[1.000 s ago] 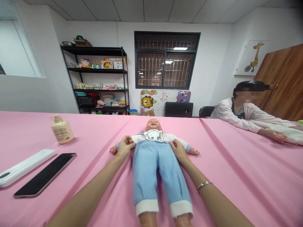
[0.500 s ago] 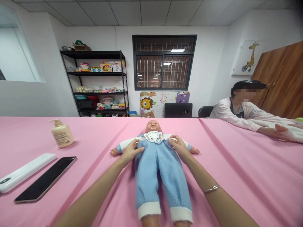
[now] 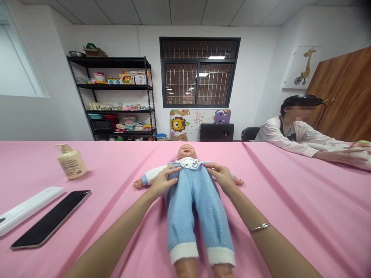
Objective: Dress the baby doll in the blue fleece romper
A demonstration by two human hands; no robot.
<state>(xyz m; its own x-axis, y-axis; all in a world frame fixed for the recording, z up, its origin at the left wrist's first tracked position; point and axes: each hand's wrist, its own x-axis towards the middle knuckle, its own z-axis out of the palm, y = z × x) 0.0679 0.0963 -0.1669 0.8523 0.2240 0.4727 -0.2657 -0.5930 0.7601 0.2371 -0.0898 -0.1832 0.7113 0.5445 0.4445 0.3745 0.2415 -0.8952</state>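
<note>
A baby doll (image 3: pixel 186 151) lies on its back on the pink-covered table, head away from me and arms spread. It wears a white and blue top with an elephant face (image 3: pixel 190 163) on the chest, and fluffy blue trousers (image 3: pixel 199 193) with white cuffs. My left hand (image 3: pixel 164 180) is at the left side of the trousers' top edge, fingers and thumb closed on the cloth. On the opposite side, my right hand (image 3: pixel 220 176) pinches the same edge. The trousers' top edge lies over the lower part of the elephant face.
To the left are a pump bottle (image 3: pixel 71 162), a white oblong device (image 3: pixel 31 208) and a black phone (image 3: pixel 52 219). A co-worker (image 3: pixel 292 127) sits at the right, hands on a pale cloth-covered thing. A black shelf (image 3: pixel 113 87) stands behind the table.
The trousers' top edge has risen slightly, covering more of the elephant face. Both my hands have drawn a little toward the chest middle. The co-worker's hands have shifted.
</note>
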